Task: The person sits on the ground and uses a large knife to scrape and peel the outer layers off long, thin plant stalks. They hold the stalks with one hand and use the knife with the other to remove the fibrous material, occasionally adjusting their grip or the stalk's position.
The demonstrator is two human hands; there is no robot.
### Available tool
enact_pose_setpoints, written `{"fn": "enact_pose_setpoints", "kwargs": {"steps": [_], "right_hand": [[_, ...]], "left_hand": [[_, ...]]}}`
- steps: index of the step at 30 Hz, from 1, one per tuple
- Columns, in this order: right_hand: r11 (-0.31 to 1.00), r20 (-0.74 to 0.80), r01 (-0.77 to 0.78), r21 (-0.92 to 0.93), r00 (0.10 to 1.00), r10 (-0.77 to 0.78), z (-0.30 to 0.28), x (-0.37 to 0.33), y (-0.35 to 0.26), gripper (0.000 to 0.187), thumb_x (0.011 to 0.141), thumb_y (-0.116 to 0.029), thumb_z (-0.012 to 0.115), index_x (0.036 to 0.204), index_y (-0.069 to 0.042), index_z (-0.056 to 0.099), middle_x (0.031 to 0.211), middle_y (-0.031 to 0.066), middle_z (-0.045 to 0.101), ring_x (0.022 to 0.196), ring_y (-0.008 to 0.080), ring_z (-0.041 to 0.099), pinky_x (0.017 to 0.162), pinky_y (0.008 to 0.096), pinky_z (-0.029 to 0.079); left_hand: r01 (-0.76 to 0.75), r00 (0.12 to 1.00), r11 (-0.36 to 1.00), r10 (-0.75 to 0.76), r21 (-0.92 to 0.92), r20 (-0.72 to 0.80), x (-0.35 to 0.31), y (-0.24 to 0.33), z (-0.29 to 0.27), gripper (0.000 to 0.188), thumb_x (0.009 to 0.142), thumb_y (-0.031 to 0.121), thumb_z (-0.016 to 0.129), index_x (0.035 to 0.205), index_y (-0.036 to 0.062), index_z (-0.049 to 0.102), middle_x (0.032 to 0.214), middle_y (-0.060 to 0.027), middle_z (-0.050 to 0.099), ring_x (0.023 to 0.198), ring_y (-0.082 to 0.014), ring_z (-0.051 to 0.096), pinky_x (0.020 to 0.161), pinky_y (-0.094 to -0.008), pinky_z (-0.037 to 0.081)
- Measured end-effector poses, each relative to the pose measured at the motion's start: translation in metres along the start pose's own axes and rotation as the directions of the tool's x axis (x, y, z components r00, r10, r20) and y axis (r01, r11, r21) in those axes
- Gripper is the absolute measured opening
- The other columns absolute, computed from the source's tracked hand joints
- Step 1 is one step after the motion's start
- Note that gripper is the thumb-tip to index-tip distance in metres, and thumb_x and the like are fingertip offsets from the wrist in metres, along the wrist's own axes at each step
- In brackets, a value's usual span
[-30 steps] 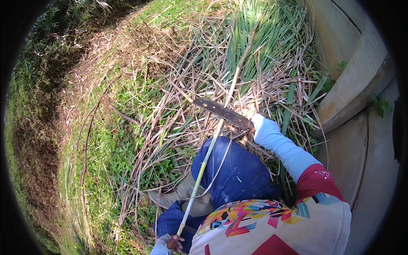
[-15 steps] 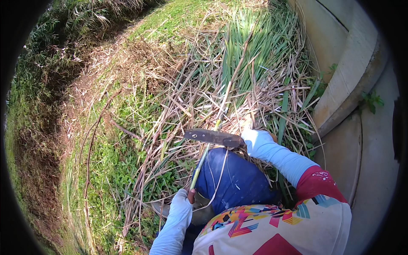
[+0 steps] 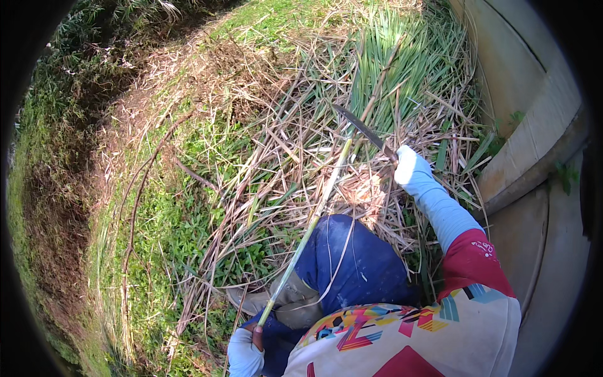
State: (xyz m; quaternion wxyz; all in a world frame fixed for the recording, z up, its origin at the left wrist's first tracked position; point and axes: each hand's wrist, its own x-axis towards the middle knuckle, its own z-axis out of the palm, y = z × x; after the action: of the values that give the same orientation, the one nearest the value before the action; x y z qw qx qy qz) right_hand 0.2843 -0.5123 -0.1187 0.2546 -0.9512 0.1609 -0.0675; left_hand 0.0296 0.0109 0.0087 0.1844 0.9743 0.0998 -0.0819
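Observation:
My right hand (image 3: 411, 168), in a light blue sleeve, is closed round the handle of a machete (image 3: 363, 127). Its dark blade points up and left, over the upper part of a long pale green stalk (image 3: 309, 231). Down at the lower edge, my left hand (image 3: 246, 353) grips the near end of that stalk. The stalk slants away from me past my bent blue-trousered knee (image 3: 352, 264). Whether the blade touches it I cannot tell.
Cut green leaves (image 3: 402, 69) lie heaped at the far right, with dry straw (image 3: 370, 188) around them. A concrete wall (image 3: 534, 141) runs along the right. Bent brown branches (image 3: 135, 207) lie on green weeds to the left. My shoe (image 3: 248, 300) stands beside my knee.
The machete has moved up and away along the stalk, its blade turning from nearly level to slanted. My left hand has drawn the stalk's end down toward me.

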Motion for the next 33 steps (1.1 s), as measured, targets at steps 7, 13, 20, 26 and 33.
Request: {"fn": "enact_pose_setpoints", "kwargs": {"steps": [7,13,20,26,33], "right_hand": [[0.803,0.248,0.584,0.116,0.766,-0.593,-0.001,-0.115,-0.083,0.034,0.079,-0.023,0.072,0.112,-0.013,0.070,0.081,0.0130,0.069,0.075,0.0379,0.070,0.068,0.0486,0.056],[0.934,0.197,0.346,-0.088,0.925,-0.324,-0.024,-0.066,-0.055,0.026,0.084,-0.020,0.072,0.109,-0.011,0.069,0.088,0.0156,0.072,0.083,0.0393,0.071,0.072,0.0470,0.055],[0.999,-0.040,-0.004,-0.046,0.999,0.002,-0.052,-0.032,-0.021,0.022,0.090,-0.018,0.065,0.108,-0.006,0.064,0.093,0.0222,0.071,0.089,0.0445,0.069,0.079,0.0475,0.053],[0.904,0.181,0.428,0.013,0.888,-0.423,-0.028,-0.123,-0.067,0.017,0.085,-0.023,0.070,0.097,-0.011,0.069,0.078,0.0147,0.066,0.074,0.0350,0.068,0.066,0.0451,0.054],[0.967,0.277,0.254,-0.034,0.932,-0.235,-0.031,-0.092,-0.056,0.014,0.089,-0.024,0.070,0.094,-0.011,0.070,0.083,0.0174,0.070,0.078,0.0385,0.069,0.069,0.0468,0.054]], "left_hand": [[-0.090,0.993,0.991,0.097,0.100,-0.070,0.013,0.013,0.015,0.021,0.100,0.024,0.065,0.111,0.0076,0.073,0.074,-0.0139,0.064,0.066,-0.0311,0.062,0.064,-0.0420,0.048],[-0.252,0.926,0.942,0.301,0.220,-0.229,0.008,-0.005,0.010,0.018,0.094,0.021,0.071,0.110,0.0126,0.074,0.073,-0.0138,0.063,0.062,-0.0338,0.061,0.058,-0.0452,0.047],[-0.333,0.829,0.915,0.400,0.229,-0.390,0.002,-0.022,0.031,0.023,0.086,0.016,0.078,0.108,0.0108,0.074,0.079,-0.0117,0.065,0.062,-0.0308,0.061,0.057,-0.0430,0.048],[-0.356,0.799,0.878,0.464,0.321,-0.382,0.013,-0.017,0.024,0.029,0.078,0.008,0.082,0.106,0.0082,0.074,0.082,-0.0098,0.067,0.070,-0.0291,0.063,0.062,-0.0409,0.050],[-0.344,0.690,0.869,0.490,0.354,-0.532,0.010,-0.035,0.016,0.032,0.072,0.004,0.084,0.100,0.0108,0.072,0.089,-0.0091,0.066,0.076,-0.0296,0.063,0.069,-0.0424,0.049]]}}
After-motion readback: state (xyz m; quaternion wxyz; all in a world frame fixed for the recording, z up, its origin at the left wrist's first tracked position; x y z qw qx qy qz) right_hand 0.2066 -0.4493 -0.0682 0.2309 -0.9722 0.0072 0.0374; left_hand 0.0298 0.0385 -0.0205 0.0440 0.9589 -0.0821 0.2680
